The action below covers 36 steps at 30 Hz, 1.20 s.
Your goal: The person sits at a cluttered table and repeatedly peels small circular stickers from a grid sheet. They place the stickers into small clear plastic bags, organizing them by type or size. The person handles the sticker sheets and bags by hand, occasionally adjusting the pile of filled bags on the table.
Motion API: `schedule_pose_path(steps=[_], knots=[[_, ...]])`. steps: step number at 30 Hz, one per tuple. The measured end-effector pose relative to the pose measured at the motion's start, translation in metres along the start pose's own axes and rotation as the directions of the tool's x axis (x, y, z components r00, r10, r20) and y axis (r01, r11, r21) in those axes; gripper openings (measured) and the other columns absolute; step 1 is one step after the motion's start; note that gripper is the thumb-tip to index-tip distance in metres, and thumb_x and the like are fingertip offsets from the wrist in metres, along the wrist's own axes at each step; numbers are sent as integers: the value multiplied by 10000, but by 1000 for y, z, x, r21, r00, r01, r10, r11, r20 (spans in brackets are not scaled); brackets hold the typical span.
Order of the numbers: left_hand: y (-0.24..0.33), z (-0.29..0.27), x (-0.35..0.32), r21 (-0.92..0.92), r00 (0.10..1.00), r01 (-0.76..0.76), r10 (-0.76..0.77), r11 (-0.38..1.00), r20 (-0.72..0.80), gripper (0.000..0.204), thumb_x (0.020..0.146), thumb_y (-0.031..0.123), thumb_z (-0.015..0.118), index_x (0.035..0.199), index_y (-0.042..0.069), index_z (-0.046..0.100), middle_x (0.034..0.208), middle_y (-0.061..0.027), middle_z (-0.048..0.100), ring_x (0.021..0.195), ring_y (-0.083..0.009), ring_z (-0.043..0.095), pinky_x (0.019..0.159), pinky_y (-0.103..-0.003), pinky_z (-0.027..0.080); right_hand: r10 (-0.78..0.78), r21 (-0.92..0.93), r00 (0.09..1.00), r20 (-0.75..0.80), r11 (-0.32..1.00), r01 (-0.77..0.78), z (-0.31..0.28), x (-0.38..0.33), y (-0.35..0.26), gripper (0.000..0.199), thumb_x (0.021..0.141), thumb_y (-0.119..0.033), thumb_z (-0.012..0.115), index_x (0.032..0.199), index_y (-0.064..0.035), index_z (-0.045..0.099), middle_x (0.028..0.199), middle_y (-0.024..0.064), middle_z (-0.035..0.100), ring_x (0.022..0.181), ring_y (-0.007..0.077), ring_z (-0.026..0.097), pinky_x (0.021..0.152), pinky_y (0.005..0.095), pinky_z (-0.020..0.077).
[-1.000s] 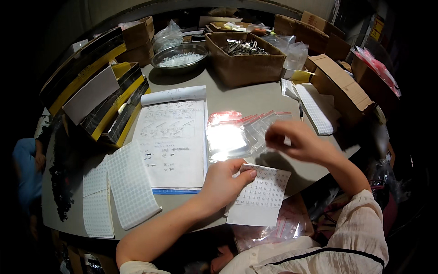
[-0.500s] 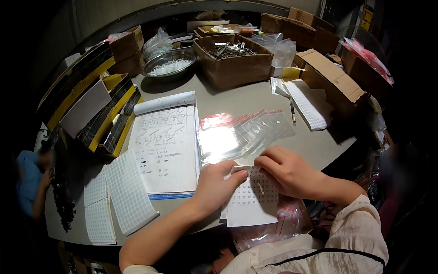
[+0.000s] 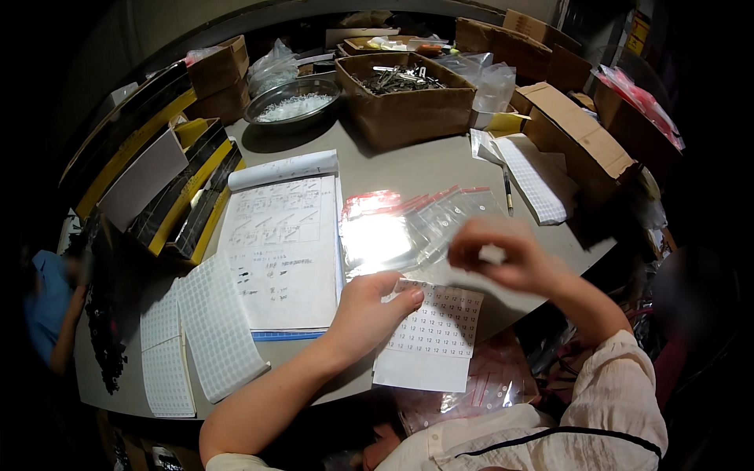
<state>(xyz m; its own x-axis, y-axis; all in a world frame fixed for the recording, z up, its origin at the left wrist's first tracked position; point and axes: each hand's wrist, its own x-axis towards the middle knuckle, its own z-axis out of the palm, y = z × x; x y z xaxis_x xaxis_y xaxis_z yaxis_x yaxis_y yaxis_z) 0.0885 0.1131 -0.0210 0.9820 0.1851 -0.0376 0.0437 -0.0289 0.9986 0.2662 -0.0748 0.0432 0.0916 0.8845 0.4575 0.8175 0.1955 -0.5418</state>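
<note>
My left hand (image 3: 366, 315) is closed on a white sticker sheet (image 3: 433, 334) printed with rows of small numbers, its thumb lying over the sheet's upper left corner. The lower part of the sheet is blank. Raised off the sheet, my right hand (image 3: 514, 257) has curled, motion-blurred fingers, with a small pale patch among them that I cannot make out. Just beyond both hands, several clear zip bags (image 3: 385, 235) with red top edges lie overlapped on the table, some bearing a small round white sticker.
An open notepad (image 3: 287, 259) lies left of the bags, near more sticker sheets (image 3: 220, 330). Black and yellow boxes (image 3: 169, 196) stand at the left. Behind are a bowl (image 3: 294, 106) of small clear pieces and a carton (image 3: 404, 114) of metal parts. A pen (image 3: 509, 192) lies right.
My right hand has lifted from the sheet's top edge and moved up and right, towards the bags. My left hand still holds the sheet, which has shifted slightly.
</note>
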Motion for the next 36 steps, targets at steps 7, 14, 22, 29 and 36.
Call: schedule_pose_path(steps=[7,14,22,29,36], knots=[[0,-2,2,127,1000,-14,12,992,16,266,955,205,687,1011,-54,719,825,-105,729,755,-139,657,710,-316,532,547,277,735,400,692,-667,-11,50,105,106,950,-137,702,978,-43,661,910,-4,661,803,79,596,717,251,484],[-3,-1,-1,92,996,-89,88,992,14,273,952,209,689,1011,-57,708,841,-130,742,771,-147,677,712,-327,538,441,-173,805,397,897,-406,-24,66,80,195,908,-172,671,979,9,686,897,87,668,807,183,641,715,341,514],[-8,0,4,158,992,-125,123,979,26,277,945,219,695,988,-55,702,824,-140,731,745,-151,666,695,-339,525,484,-691,859,166,679,-249,-15,62,98,214,850,-197,720,888,-6,631,911,196,674,896,401,651,783,483,501],[-14,1,2,140,991,-132,132,981,9,307,931,248,706,978,-55,691,829,-170,727,734,-208,681,700,-362,524,337,-219,850,405,938,-267,-8,69,57,143,862,-71,697,965,-6,623,914,156,681,860,357,672,749,412,532],[-3,0,-1,145,988,-154,148,977,49,329,926,259,691,1036,-51,701,879,-191,739,809,-239,714,754,-377,541,351,-622,907,230,770,-140,16,55,79,235,835,-71,714,994,-12,551,1014,178,654,929,387,646,770,461,509]])
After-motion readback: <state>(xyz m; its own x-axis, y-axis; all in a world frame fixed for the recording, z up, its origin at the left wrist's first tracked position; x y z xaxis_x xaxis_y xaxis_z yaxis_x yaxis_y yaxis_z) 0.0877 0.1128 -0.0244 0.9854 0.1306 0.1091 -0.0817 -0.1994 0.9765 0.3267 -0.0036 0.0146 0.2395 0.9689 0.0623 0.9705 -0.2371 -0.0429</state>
